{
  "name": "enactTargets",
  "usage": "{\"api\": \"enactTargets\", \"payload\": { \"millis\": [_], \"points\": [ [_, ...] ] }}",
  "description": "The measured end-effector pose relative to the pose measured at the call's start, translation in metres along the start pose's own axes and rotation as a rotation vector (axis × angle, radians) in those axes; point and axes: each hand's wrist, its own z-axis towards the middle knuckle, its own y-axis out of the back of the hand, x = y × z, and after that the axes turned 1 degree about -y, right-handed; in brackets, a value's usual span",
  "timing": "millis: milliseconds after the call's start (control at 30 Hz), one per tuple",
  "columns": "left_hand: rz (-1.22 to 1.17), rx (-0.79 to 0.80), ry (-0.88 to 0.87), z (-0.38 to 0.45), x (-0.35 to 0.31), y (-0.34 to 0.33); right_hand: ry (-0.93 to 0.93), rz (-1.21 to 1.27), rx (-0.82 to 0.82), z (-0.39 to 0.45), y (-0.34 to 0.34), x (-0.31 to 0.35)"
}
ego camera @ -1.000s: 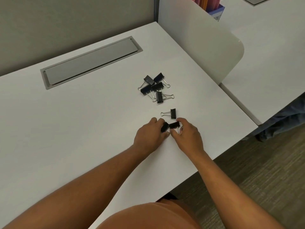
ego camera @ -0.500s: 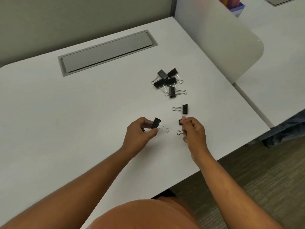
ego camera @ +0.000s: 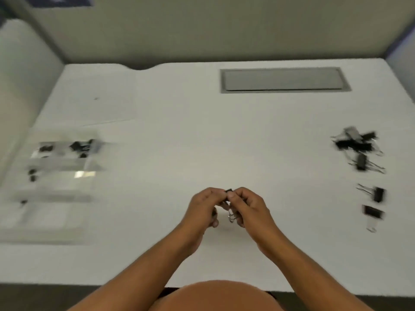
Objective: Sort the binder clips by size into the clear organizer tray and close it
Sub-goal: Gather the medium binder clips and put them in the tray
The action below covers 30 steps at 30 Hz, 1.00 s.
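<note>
Half a second ago the hands were apart, each pinching its own binder clip near the right edge of the counter (ego camera: 202,135), with the tray out of sight. Now the view has swung left and the whole frame is blurred: the loose pile of clips (ego camera: 356,143) sits at the far right, and the clear organizer tray (ego camera: 56,187) has come into the left of the frame. The two hands have come together at lower centre, above the counter.

The left hand (ego camera: 203,209) and right hand (ego camera: 249,206) have their fingers curled, fingertips meeting around one small binder clip (ego camera: 229,198). Its black body shows at the top between the fingertips, and its wire handles hang down toward the bottom of the frame, so its long axis runs roughly up and down in the picture. Whether a second clip is hidden inside either hand I cannot tell.

Below the pile on the right lie two single clips: one clip (ego camera: 378,194) with its handles pointing to the upper left, and a lower clip (ego camera: 372,213) with its handles pointing toward the bottom of the frame.

The tray lies open on the left, with dark clips in its upper compartments; blur hides which sizes. A grey recessed cover plate (ego camera: 284,80) lies in the counter at upper right
</note>
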Motion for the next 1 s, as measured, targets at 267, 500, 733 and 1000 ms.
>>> {"api": "enactTargets", "payload": {
  "millis": [267,500,733,1000],
  "points": [
    [-0.084,-0.283,-0.145,-0.041,-0.002,0.175,0.029,-0.14,0.284,0.005,-0.182,0.052],
    [-0.14,-0.536,-0.223,-0.079,0.004,0.307,0.156,-0.287,0.347,0.018,-0.299,0.084],
    [-0.245,-0.59,-0.244,-0.085,0.006,0.356,0.477,-0.627,0.286,0.079,-0.369,0.119],
    [-0.249,-0.529,-0.257,-0.074,-0.003,0.372,0.606,-0.579,0.089,0.075,-0.382,0.124]
  ]
}}
